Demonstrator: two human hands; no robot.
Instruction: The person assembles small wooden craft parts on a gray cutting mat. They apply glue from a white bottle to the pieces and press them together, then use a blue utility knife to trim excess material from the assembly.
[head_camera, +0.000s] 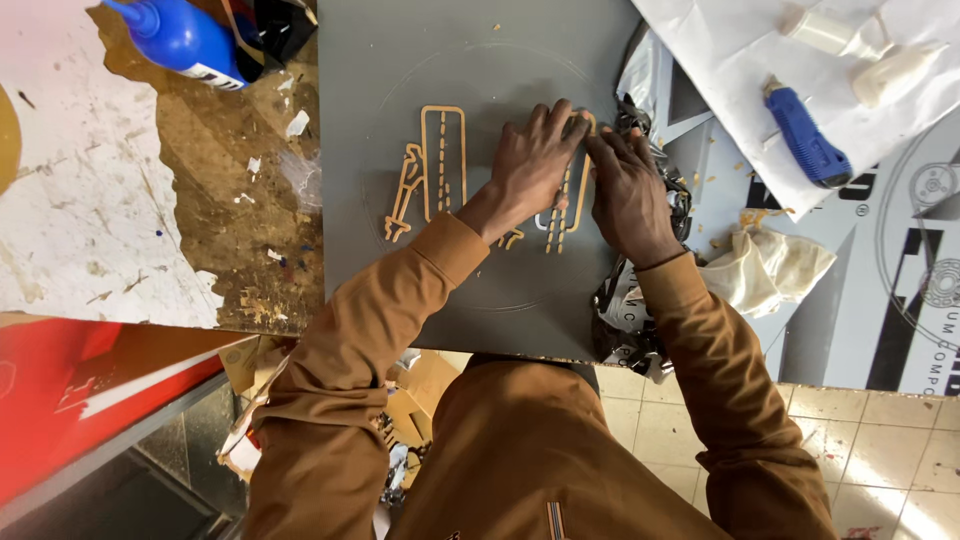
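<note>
Both hands press a thin tan cutout piece (565, 205) onto the grey panel (470, 90) lying on the desk. The left hand (530, 160) lies flat, fingers spread; the right hand (628, 190) pinches the piece's edge. Seating appears underway; firm, even pressure seems required next.

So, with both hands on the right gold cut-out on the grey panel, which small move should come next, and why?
Probably press the right gold cut-out flat along its length. Both the left hand and the right hand rest on it on the grey panel, while the left gold cut-out already lies flat and untouched.
</note>
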